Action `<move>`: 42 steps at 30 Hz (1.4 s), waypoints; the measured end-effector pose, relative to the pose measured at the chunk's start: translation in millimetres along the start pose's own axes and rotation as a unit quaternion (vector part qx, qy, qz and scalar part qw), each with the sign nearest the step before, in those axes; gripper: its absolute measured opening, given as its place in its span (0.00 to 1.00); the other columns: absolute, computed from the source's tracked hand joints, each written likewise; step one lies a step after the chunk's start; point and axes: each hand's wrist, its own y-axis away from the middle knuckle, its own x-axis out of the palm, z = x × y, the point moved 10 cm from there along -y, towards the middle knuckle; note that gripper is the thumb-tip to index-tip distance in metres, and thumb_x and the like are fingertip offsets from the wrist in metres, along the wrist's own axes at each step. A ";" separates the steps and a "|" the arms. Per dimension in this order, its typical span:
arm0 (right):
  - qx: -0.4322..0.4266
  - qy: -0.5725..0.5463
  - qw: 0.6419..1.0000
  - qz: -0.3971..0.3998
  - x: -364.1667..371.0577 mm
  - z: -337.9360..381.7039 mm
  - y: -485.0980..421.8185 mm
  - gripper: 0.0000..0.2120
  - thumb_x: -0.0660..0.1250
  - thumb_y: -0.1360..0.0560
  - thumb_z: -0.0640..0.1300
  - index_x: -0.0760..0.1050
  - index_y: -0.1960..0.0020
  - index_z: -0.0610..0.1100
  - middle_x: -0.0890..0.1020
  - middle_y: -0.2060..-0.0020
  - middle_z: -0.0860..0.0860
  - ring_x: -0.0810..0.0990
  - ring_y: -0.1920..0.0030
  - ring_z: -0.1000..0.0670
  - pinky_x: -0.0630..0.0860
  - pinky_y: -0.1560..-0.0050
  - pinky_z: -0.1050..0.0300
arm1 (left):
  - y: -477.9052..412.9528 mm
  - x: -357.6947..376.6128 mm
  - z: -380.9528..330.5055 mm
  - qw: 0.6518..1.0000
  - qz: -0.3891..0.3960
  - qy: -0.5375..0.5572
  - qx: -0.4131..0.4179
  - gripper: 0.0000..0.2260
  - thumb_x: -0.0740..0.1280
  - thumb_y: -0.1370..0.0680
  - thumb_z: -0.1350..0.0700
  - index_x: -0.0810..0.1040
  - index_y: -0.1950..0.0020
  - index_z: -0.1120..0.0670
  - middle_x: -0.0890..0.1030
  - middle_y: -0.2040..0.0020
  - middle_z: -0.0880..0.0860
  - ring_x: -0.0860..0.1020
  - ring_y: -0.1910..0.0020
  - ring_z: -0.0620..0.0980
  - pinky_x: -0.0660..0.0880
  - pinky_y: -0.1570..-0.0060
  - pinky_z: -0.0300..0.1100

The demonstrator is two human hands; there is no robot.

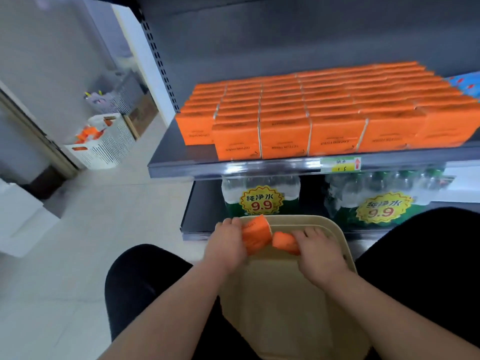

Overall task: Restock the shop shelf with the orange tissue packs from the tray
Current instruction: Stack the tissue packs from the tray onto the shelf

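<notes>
Left grip [228,240] clasps one tissue pack [255,233], right grip [319,252] a second pack [284,242]; the crowded shelf [233,166] could make either topple.

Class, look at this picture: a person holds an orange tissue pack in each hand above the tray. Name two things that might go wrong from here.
1. The left hand and right hand each grip a tissue pack, so nothing steadies the tray; it may slip.
2. The front row stands near the shelf edge; a nudge might topple one.
</notes>
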 end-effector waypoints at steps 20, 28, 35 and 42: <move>-0.091 0.009 0.956 -0.278 -271.0 63.9 -95.6 0.27 0.61 0.26 0.39 0.63 0.28 0.48 0.73 0.38 0.46 0.69 0.36 0.43 0.65 0.39 0.47 | -65.2 -262.6 67.0 0.953 -0.284 0.031 -0.098 0.17 0.58 0.25 0.64 0.73 0.37 0.57 0.74 0.42 0.61 0.70 0.40 0.62 0.70 0.43 0.53; -0.108 -0.015 0.969 -0.221 -257.7 81.6 -153.3 0.29 0.60 0.25 0.37 0.59 0.26 0.48 0.71 0.33 0.48 0.66 0.33 0.45 0.63 0.36 0.47 | -121.6 -227.7 92.7 0.968 -0.204 0.008 -0.145 0.19 0.58 0.25 0.65 0.70 0.34 0.55 0.70 0.39 0.59 0.68 0.38 0.59 0.71 0.44 0.51; -0.136 -0.013 0.964 -0.230 -252.3 81.4 -159.0 0.27 0.59 0.24 0.42 0.61 0.26 0.49 0.70 0.33 0.50 0.66 0.34 0.46 0.63 0.37 0.49 | -139.6 -193.3 103.3 0.957 -0.204 0.065 -0.196 0.23 0.55 0.27 0.69 0.68 0.33 0.54 0.64 0.34 0.59 0.73 0.42 0.64 0.72 0.45 0.53; -0.138 -0.013 0.964 -0.229 -257.2 84.8 -156.4 0.26 0.60 0.24 0.41 0.62 0.27 0.49 0.71 0.34 0.49 0.67 0.34 0.46 0.64 0.37 0.48 | -157.0 -188.7 82.3 0.946 -0.232 0.177 -0.141 0.21 0.54 0.27 0.71 0.67 0.37 0.55 0.62 0.31 0.57 0.73 0.42 0.63 0.71 0.47 0.54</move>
